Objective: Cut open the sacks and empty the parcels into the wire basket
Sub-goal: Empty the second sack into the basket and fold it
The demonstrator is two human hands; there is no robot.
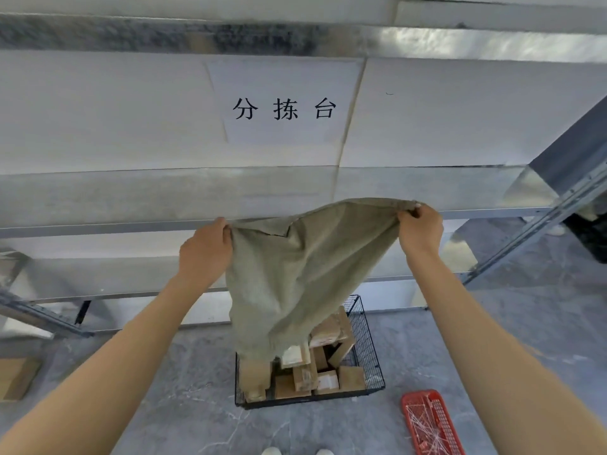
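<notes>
I hold a grey-green woven sack (295, 274) upside down, high above the black wire basket (369, 353) on the floor. My left hand (205, 251) grips one bottom corner of the sack and my right hand (420, 229) grips the other. The sack hangs limp, its open mouth dangling just over the basket's left side. Several brown cardboard parcels (325, 366) lie piled in the basket, some leaning against its right wall. The sack hides the basket's back left part.
A red plastic tray (430, 421) with cut white ties lies on the floor to the basket's right. A metal shelf rack with a white paper sign (284, 108) stands behind. A flat cardboard piece (16, 377) lies at the far left. My shoe tips (295, 451) show at the bottom.
</notes>
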